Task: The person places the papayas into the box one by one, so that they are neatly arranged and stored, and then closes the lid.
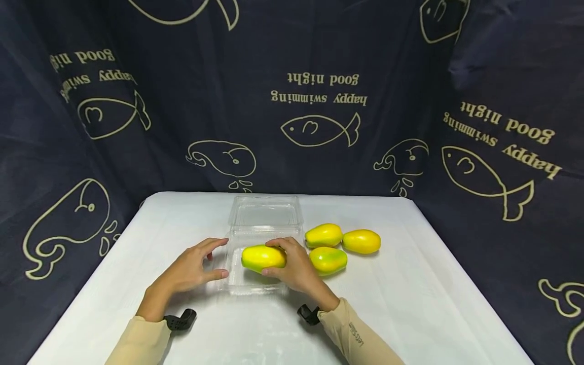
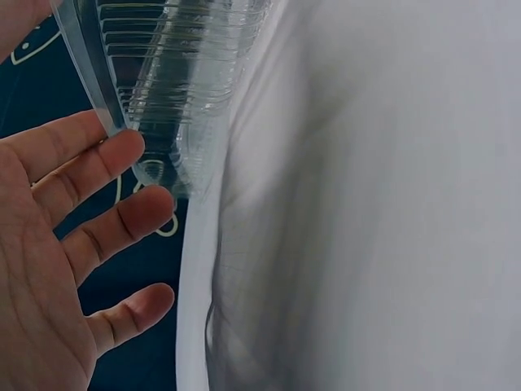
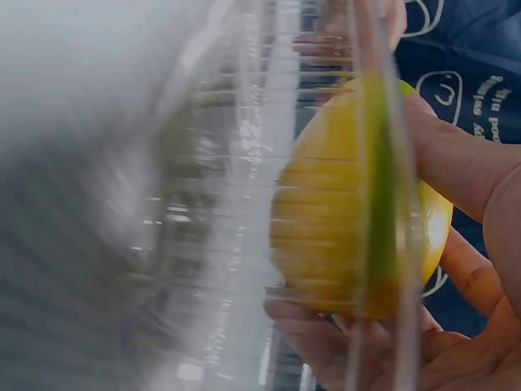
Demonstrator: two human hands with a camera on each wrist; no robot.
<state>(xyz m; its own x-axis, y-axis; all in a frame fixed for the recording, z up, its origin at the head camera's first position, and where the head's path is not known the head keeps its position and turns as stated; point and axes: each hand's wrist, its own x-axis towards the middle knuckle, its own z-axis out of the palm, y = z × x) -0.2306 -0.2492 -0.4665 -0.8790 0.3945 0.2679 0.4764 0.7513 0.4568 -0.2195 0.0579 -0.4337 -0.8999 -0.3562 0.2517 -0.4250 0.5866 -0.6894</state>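
A clear plastic clamshell box (image 1: 234,276) lies on the table with its lid folded back toward the far side. My right hand (image 1: 296,268) grips a yellow-green mango-like fruit (image 1: 260,257) over the box's base; in the right wrist view the fruit (image 3: 326,204) shows through the clear wall, thumb on one side and fingers on the other. At the box's left side is my left hand (image 1: 189,266), fingers spread and holding nothing. In the left wrist view its fingertips lie close to the box's rim (image 2: 102,106); contact cannot be told.
Three more fruits of the same kind lie right of the box: one at the back (image 1: 324,235), one at the far right (image 1: 362,242), one nearer (image 1: 328,260). A white cloth covers the table (image 1: 410,304). Behind hangs a dark printed curtain (image 1: 255,61).
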